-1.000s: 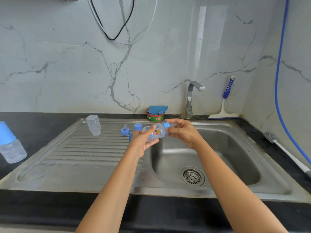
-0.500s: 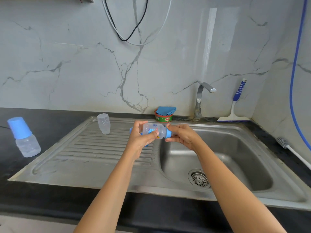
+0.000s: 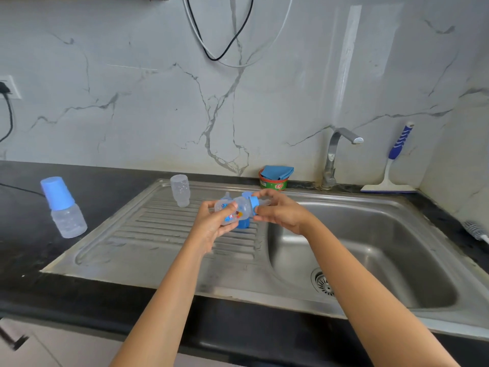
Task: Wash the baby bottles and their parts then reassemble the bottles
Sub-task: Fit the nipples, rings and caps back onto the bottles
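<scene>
My left hand [image 3: 211, 225] grips a clear baby bottle [image 3: 234, 209] with coloured prints, held sideways above the drainboard. My right hand [image 3: 280, 211] pinches the blue collar [image 3: 253, 203] with its clear teat at the bottle's neck. A blue cap [image 3: 243, 223] stands on the drainboard just below the held bottle, partly hidden. A bare clear bottle body [image 3: 180, 190] stands upside down at the back of the drainboard. An assembled bottle with a blue cap [image 3: 62, 206] stands on the black counter at the left.
The steel sink basin [image 3: 370, 247] with its drain [image 3: 323, 283] lies to the right, and the tap [image 3: 337, 152] rises behind it. A green soap tub with a blue cloth [image 3: 275, 178] sits at the wall. A squeegee [image 3: 391, 170] leans at the right. A bottle brush [image 3: 476, 231] lies at the far right.
The view has swung left, so the scene sits further right. Both hands keep hold of the bottle and collar, with the right fingers shifted round the collar.
</scene>
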The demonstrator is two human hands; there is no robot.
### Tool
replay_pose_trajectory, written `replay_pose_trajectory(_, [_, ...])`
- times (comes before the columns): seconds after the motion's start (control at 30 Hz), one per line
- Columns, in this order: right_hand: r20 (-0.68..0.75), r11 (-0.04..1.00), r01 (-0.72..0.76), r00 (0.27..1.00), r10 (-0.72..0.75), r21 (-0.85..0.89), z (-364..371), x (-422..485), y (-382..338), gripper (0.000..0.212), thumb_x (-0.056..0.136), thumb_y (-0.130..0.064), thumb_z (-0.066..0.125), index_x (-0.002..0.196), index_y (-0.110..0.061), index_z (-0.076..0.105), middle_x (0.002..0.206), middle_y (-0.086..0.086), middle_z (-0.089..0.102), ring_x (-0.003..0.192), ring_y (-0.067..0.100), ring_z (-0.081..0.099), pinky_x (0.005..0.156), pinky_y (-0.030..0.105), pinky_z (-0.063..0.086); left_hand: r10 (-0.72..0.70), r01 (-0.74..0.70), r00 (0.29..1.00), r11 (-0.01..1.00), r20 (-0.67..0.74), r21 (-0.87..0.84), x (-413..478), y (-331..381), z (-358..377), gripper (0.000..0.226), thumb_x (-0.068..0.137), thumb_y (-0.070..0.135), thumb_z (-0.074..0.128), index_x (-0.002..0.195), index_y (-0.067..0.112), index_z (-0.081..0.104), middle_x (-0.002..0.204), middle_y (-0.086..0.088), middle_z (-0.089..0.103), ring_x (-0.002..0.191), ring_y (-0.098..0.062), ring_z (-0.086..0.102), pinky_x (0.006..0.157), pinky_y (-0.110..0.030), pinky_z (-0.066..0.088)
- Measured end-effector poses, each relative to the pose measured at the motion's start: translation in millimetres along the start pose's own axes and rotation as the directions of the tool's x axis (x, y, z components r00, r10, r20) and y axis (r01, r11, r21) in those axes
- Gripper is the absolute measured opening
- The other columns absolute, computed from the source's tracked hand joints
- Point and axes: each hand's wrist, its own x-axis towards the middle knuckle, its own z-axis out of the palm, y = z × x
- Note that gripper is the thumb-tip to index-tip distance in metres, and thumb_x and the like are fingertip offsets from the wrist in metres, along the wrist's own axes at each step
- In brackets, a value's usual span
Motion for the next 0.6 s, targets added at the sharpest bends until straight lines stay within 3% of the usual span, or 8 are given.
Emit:
replay_pose_trajectory(0.07, [-0.065, 0.996, 0.04, 0.997, -0.046, -0.084, 4.8, 1.3, 2.2, 0.033, 0.084, 0.001, 0.067, 0.115, -0.008, 0.058, 0.097, 0.014, 0.067, 0.094, 0.029, 0.069, 0.093, 0.042, 0.053, 0.006, -0.005, 1.0, 1.0, -0.027, 0.007, -0.3, 2.7, -1.8, 0.043, 0.079, 0.016, 0.077, 0.107, 0.008, 0.046, 0.114, -0.013, 0.061, 0.094, -0.025, 0.07, 0.081, -0.04, 0.058])
replay_pose_trajectory(0.13, [-0.093, 0.995, 0.063, 0.993, -0.07, -0.074, 8.8, 3.0, 3.9, 0.028, 0.085, -0.003, 0.068, 0.111, -0.006, 0.061, 0.099, 0.018, 0.069, 0.09, 0.03, 0.07, 0.088, 0.037, 0.056, 0.022, -0.022, 0.999, 1.0, -0.028, 0.015, -1.3, 4.6, -4.6, 0.04, 0.078, 0.015, 0.078, 0.103, 0.009, 0.047, 0.114, -0.012, 0.06, 0.094, -0.026, 0.07, 0.083, -0.042, 0.058])
replay_pose_trajectory(0.3, [-0.096, 0.998, -0.001, 0.995, -0.005, -0.061, 14.3, 9.8, 2.0, 0.026, 0.09, -0.017, 0.065, 0.108, 0.0, 0.062, 0.088, 0.014, 0.069, 0.071, 0.017, 0.064, 0.073, 0.024, 0.057, 0.089, -0.089, 0.996, 0.996, 0.013, 0.027, -4.4, 7.4, -11.6, 0.036, 0.079, 0.007, 0.076, 0.101, 0.013, 0.047, 0.116, -0.014, 0.059, 0.094, -0.025, 0.069, 0.077, -0.035, 0.06])
replay_pose_trajectory(0.47, [-0.133, 0.988, -0.104, 0.987, 0.088, -0.115, 26.0, 13.4, -5.5, 0.04, 0.096, -0.037, 0.052, 0.097, 0.002, 0.064, 0.067, 0.012, 0.064, 0.046, 0.01, 0.053, 0.045, 0.016, 0.046, 0.171, -0.173, 0.985, 0.983, 0.036, 0.054, -7.4, 9.2, -15.7, 0.043, 0.075, 0.004, 0.078, 0.102, 0.019, 0.048, 0.113, -0.011, 0.059, 0.1, -0.025, 0.067, 0.077, -0.033, 0.059])
replay_pose_trajectory(0.6, [-0.162, 0.932, -0.207, 0.973, 0.164, -0.297, 31.8, 18.2, -9.6, 0.053, 0.094, -0.054, 0.043, 0.085, -0.006, 0.063, 0.056, 0.003, 0.056, 0.038, 0.007, 0.04, 0.039, 0.016, 0.034, 0.168, -0.171, 0.985, 0.982, 0.042, 0.082, -8.7, 6.8, -20.7, 0.044, 0.075, 0.005, 0.078, 0.104, 0.017, 0.047, 0.115, -0.012, 0.057, 0.103, -0.026, 0.066, 0.078, -0.036, 0.059])
